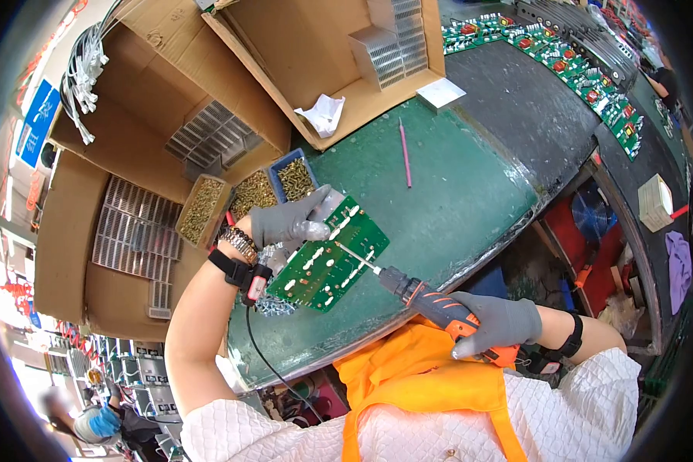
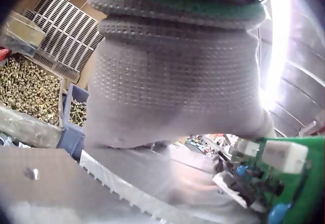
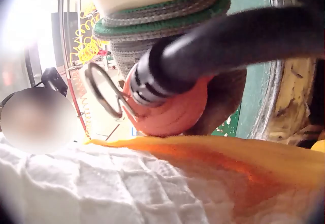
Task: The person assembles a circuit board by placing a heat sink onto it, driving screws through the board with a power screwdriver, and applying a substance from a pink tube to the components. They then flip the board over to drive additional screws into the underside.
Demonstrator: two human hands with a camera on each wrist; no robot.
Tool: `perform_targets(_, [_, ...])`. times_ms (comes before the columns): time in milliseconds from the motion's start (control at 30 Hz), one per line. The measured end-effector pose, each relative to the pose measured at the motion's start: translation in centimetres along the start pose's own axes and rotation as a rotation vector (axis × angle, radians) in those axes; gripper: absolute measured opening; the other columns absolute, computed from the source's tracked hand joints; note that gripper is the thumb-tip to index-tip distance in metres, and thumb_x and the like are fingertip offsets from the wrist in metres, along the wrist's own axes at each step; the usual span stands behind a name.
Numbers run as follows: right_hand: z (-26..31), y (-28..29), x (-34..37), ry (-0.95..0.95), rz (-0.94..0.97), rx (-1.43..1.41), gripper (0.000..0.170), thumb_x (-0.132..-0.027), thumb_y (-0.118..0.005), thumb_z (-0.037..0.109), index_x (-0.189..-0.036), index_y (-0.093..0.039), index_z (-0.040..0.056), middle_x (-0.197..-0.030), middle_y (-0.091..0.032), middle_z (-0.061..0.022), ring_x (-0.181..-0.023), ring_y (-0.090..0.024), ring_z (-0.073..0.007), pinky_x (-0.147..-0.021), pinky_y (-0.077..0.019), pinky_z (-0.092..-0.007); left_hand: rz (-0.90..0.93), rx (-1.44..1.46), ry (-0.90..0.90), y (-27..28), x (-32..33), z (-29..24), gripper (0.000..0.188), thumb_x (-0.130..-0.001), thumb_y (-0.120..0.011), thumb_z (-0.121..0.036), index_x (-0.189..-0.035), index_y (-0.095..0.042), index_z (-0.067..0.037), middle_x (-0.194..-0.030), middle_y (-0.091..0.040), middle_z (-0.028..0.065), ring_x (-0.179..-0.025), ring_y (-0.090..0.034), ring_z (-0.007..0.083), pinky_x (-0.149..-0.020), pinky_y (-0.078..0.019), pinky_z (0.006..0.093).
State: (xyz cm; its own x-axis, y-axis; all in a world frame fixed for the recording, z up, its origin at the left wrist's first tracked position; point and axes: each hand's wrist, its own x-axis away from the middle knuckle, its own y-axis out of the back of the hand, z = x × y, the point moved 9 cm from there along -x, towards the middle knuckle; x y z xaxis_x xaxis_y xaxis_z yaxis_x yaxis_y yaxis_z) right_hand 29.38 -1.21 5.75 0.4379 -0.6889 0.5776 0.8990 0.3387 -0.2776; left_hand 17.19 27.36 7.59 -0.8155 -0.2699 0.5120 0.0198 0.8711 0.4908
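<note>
In the head view, my gloved left hand (image 1: 289, 222) grips the upper left edge of a green circuit board (image 1: 327, 269), tilted over the table with its white-blobbed side showing. A bare metal plate (image 2: 177, 183) shows beneath the glove in the left wrist view, beside white and blue components (image 2: 284, 155). My gloved right hand (image 1: 500, 319) wraps round an orange and black electric screwdriver (image 1: 439, 308). Its long bit points left, with the tip right at the board's face near my left fingers. The right wrist view shows the screwdriver's orange rear end (image 3: 172, 117) and its black cord (image 3: 238, 36).
Bins of brass-coloured screws (image 1: 252, 192) stand behind my left hand. Cardboard boxes (image 1: 158, 58) with slotted metal parts (image 1: 135, 227) surround them. On the green tabletop (image 1: 454, 177) lie a pink pen-like stick (image 1: 405, 154) and a white box (image 1: 441, 93). Several circuit boards (image 1: 570, 69) line the far right.
</note>
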Motion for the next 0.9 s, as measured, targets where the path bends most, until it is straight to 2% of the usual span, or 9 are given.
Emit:
perform_targets(133, [1.3,-0.8,0.5,0.051,-0.007,-0.075,0.07,-0.075,-0.079,0.023,-0.128,-0.037,0.0041,-0.085,-0.053,-0.0055,-0.066,-0.058,-0.0118,-0.058,-0.0515,-0.028,0.012,0.087,-0.083,-0.8,-0.3,0.4,0.125,-0.07,-0.067,-0.069,-0.151,-0.005,0.002,-0.15,-0.029,0.0214,-0.138,-0.029,0.0267,-0.114,-0.0221,0.0371])
perform_targets(200, [1.3,-2.5,1.2,-0.106,0.061,-0.288,0.063,-0.077,-0.078,0.023,-0.123,-0.038,0.0061,-0.084,-0.054,-0.0051,-0.063,-0.059,-0.0123,-0.056,-0.0522,-0.029,0.014,0.104,-0.11,-1.1,-0.5,0.4,0.124,-0.071,-0.068,-0.068,-0.151,-0.004,0.002,-0.151,-0.029,0.0205,-0.138,-0.029,0.0263,-0.114,-0.0216,0.0367])
perform_targets(333, [2.5,-4.4,1.7,-0.154,0.077,-0.412,0.051,-0.081,-0.074,0.026,-0.114,-0.039,0.0085,-0.076,-0.055,-0.005,-0.059,-0.06,-0.0143,-0.054,-0.0523,-0.0278,0.005,0.183,-0.078,-1.4,-0.1,-0.2,0.123,-0.072,-0.069,-0.066,-0.151,-0.003,0.001,-0.151,-0.03,0.0193,-0.138,-0.029,0.025,-0.114,-0.0214,0.0358])
perform_targets(500, [2.0,-5.2,1.2,-0.15,0.08,-0.429,0.048,-0.082,-0.073,0.028,-0.112,-0.039,0.0096,-0.072,-0.056,-0.0054,-0.056,-0.059,-0.0146,-0.052,-0.0517,-0.0286,-0.012,0.211,-0.095,-1.3,-0.1,-0.1,0.121,-0.073,-0.069,-0.064,-0.152,-0.003,0.0,-0.15,-0.031,0.0187,-0.137,-0.031,0.0246,-0.113,-0.0225,0.0357])
perform_targets(567, [1.7,-5.3,1.0,-0.153,0.081,-0.412,0.048,-0.082,-0.073,0.029,-0.112,-0.039,0.0098,-0.071,-0.056,-0.0054,-0.056,-0.059,-0.0145,-0.052,-0.0514,-0.0287,-0.035,0.09,-0.149,-1.0,-0.6,0.9,0.101,-0.083,-0.064,-0.047,-0.149,-0.007,0.004,-0.146,-0.035,0.0245,-0.134,-0.037,0.0282,-0.111,-0.0269,0.034])
perform_targets(700, [1.7,-4.3,1.7,-0.065,0.107,-0.382,0.049,-0.083,-0.071,0.027,-0.115,-0.039,0.0087,-0.073,-0.056,-0.0051,-0.056,-0.058,-0.0142,-0.05,-0.0494,-0.0278,-0.03,0.163,-0.164,-0.8,-0.4,1.5,0.103,-0.083,-0.063,-0.052,-0.15,-0.007,0.003,-0.146,-0.035,0.0227,-0.133,-0.038,0.027,-0.109,-0.0324,0.035])
perform_targets(800, [0.7,-3.3,4.4,-0.072,0.165,-0.351,0.058,-0.083,-0.07,0.027,-0.124,-0.036,0.0066,-0.078,-0.057,-0.0069,-0.056,-0.057,-0.0137,-0.05,-0.0482,-0.0271,-0.108,0.226,-0.207,-0.3,1.5,1.1,0.087,-0.088,-0.058,-0.054,-0.146,-0.025,0.002,-0.133,-0.05,0.0195,-0.119,-0.053,0.0243,-0.096,-0.0456,0.0348])
perform_targets(867, [0.6,-1.6,6.5,0.132,0.063,-0.528,0.068,-0.083,-0.069,0.033,-0.133,-0.032,0.0053,-0.085,-0.056,-0.0096,-0.059,-0.058,-0.0146,-0.051,-0.0488,-0.0274,-0.011,0.417,0.13,-1.6,3.6,3.2,0.064,-0.094,-0.051,-0.051,-0.131,-0.05,0.0,-0.109,-0.065,0.0113,-0.095,-0.063,0.0175,-0.079,-0.0531,0.0322])
perform_targets(900, [-0.5,-0.1,7.2,0.22,0.024,-0.508,0.081,-0.082,-0.07,0.046,-0.139,-0.029,0.0053,-0.093,-0.056,-0.0126,-0.062,-0.06,-0.0175,-0.053,-0.0502,-0.0296,0.011,0.387,0.199,-2.3,3.0,6.3,0.047,-0.098,-0.048,-0.043,-0.112,-0.063,0.0,-0.089,-0.067,0.0074,-0.068,-0.063,0.0131,-0.061,-0.0536,0.0292])
